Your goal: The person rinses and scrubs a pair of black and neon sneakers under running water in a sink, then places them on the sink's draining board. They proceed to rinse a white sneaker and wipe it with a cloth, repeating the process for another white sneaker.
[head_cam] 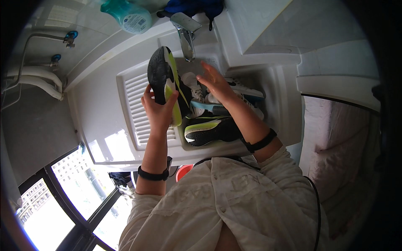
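Observation:
My left hand (158, 111) grips a black sneaker (160, 72) with a white and lime sole, its sole side turned partly up, above the sink's ribbed washboard (138, 103). With fingers apart and nothing in it, my right hand (216, 83) hovers over the sink basin near the chrome faucet (187, 47). Below lies a second black and lime sneaker (209, 131), on its side. White sneakers (243, 89) lie in the basin, one with a black mark on its side. A light blue brush handle (202, 105) with a dark section lies across the shoes.
A teal and clear bottle (135, 20) bearing a label is on the back ledge beside a dark blue cloth (194, 8). Shut-off valves (70, 37) and hoses are on the left wall. Under the sink's front edge, part of a red container (183, 172) shows.

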`<state>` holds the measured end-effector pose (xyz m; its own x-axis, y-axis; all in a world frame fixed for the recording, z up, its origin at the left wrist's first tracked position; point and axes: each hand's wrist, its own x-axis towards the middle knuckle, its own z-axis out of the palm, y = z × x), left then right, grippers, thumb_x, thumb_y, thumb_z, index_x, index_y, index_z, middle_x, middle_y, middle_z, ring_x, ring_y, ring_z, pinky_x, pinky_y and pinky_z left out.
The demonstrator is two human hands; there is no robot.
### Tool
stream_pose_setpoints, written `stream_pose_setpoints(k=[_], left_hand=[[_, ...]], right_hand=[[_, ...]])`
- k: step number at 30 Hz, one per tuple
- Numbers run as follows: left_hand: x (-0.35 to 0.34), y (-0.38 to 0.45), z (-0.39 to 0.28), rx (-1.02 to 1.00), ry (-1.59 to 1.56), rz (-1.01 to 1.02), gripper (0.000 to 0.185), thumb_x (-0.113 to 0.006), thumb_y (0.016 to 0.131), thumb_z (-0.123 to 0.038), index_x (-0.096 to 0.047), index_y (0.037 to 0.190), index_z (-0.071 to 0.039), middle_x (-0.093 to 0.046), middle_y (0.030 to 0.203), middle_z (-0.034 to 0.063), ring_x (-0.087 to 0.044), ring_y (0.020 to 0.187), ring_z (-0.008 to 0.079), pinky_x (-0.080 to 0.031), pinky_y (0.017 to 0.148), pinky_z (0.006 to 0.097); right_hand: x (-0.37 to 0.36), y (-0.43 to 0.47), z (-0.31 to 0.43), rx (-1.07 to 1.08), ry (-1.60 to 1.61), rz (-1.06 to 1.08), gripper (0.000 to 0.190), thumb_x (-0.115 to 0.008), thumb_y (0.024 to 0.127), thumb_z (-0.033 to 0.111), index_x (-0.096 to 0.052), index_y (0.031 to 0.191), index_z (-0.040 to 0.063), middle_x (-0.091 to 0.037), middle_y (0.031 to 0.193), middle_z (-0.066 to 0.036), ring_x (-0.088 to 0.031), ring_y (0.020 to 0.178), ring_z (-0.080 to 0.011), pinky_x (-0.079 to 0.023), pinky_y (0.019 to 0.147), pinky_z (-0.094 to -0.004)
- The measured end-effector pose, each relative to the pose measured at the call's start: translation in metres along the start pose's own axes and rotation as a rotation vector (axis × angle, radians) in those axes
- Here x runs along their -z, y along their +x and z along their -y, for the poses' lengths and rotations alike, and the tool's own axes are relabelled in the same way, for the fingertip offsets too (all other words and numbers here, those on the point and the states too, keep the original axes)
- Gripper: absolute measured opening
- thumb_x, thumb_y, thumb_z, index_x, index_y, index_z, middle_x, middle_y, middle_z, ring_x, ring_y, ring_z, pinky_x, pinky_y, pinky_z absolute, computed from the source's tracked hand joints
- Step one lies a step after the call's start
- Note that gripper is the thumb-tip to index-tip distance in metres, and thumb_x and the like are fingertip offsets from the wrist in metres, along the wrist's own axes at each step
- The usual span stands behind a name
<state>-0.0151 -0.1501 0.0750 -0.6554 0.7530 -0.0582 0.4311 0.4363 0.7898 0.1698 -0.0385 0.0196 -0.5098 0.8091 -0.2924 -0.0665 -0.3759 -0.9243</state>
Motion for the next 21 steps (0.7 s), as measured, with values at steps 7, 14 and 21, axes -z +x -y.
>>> stream_pose_setpoints(k=[7,14,21], left_hand=[[0.041,0.016,0.01,0.308,-0.883,0.132,0.071,-0.077,0.088,-0.027,-0.041,0.143,0.0,-0.058,0.121,0.0155,-0.06,0.11,0.0254,-0.054,0.092,0.0372],[0.07,0.05,0.048,0.262,-1.41,0.402,0.061,-0.047,0.096,-0.049,-0.052,0.138,-0.005,-0.063,0.127,0.0171,-0.062,0.116,0.0331,-0.049,0.103,0.0469],[0.079,0.093,0.09,0.4,-1.171,0.112,0.055,-0.05,0.099,-0.049,-0.05,0.141,-0.012,-0.06,0.135,0.0097,-0.057,0.126,0.0259,-0.047,0.107,0.0443]], right_hand=[[0.021,-0.004,-0.001,-0.009,-0.059,-0.085,0.063,-0.066,0.098,0.026,-0.037,0.152,0.008,-0.032,0.159,-0.015,-0.022,0.15,-0.0318,-0.027,0.117,-0.0446],[0.069,-0.03,-0.007,0.085,-0.404,-0.086,0.047,-0.064,0.098,0.024,-0.053,0.139,0.004,-0.052,0.144,-0.015,-0.046,0.137,-0.0274,-0.036,0.113,-0.0397],[0.084,-0.092,0.027,-0.099,-0.727,0.051,0.043,-0.086,0.078,0.025,-0.062,0.107,0.004,-0.066,0.109,-0.007,-0.063,0.104,-0.0194,-0.05,0.091,-0.0347]])
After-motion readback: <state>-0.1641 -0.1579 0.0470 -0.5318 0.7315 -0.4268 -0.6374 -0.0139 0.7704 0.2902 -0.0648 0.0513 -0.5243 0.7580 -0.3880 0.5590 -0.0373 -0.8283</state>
